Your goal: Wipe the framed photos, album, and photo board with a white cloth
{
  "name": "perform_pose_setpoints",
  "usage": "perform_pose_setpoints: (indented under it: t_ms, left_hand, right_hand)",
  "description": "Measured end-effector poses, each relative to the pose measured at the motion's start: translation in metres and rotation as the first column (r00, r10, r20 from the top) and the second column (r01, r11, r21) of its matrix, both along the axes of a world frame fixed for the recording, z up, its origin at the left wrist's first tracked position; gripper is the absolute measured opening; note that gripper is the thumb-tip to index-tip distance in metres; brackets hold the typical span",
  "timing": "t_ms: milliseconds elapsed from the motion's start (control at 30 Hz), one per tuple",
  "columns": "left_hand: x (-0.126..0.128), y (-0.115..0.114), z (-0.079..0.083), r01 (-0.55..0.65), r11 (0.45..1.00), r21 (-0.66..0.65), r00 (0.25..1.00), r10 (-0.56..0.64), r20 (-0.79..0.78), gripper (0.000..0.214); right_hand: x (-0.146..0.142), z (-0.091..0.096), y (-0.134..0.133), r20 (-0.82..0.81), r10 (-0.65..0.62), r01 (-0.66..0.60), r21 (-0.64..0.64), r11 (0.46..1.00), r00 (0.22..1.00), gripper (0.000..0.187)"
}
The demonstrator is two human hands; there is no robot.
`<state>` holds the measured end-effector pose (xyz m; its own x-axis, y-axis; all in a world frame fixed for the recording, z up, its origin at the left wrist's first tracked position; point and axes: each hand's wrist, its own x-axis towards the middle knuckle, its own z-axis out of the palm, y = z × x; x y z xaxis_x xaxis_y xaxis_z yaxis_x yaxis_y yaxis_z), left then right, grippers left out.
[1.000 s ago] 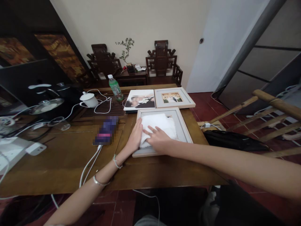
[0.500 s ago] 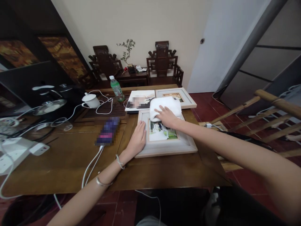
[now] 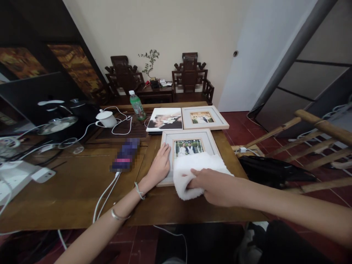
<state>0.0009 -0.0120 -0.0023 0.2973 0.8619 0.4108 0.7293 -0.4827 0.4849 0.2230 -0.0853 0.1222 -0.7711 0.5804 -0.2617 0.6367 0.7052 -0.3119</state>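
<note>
Leaning over the table (image 3: 82, 198), you have the near picture frame (image 3: 187, 135) flat on its back just right of the middle of the picture. Frame: pale wood rim, light grey mat, thin wooden inner edging round a photo (image 3: 189, 146). Photo shows two figures outdoors, one in white, one in dark and white, greenery behind; its lower part is under the cloth. Your left hand (image 3: 160, 165) lies open, palm down, fingers together along the frame's left side. Your right hand (image 3: 216, 183), lower right of centre, grips the white cloth (image 3: 198, 163), fingers tucked into a fold. Cloth: thick, fluffy, bunched, rounded at its near end; covers much of the frame's lower half and hangs past the near edge. What the fingertips do inside the fold, you cannot tell from here. Directly above the near frame: a white-edged photo panel (image 3: 178, 126), partly pixelated, and right of it a second frame (image 3: 220, 116), same pale rim, smaller photo. Left of centre, a pixelated phone (image 3: 125, 156) with white cable; above it, a white lidded cup (image 3: 106, 119) and, farther right, a green-labelled bottle (image 3: 137, 106), upright.
</note>
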Motion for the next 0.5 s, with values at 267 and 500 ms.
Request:
perform_pose_setpoints:
  t_ms: [267, 500]
  left_hand:
    - [0.0, 0.001, 0.003, -0.011, 1.0, -0.007, 1.0, 0.011, 0.002, 0.049]
    - [-0.002, 0.002, 0.001, -0.01, 1.0, 0.004, 1.0, 0.01, -0.007, 0.048]
  right_hand:
    - [0.036, 0.014, 0.1, -0.093, -0.223, 0.241, 0.45, 0.86, 0.97, 0.059]
    - [0.038, -0.021, 0.153, 0.19, -0.083, -0.069, 0.674, 0.736, 0.978, 0.048]
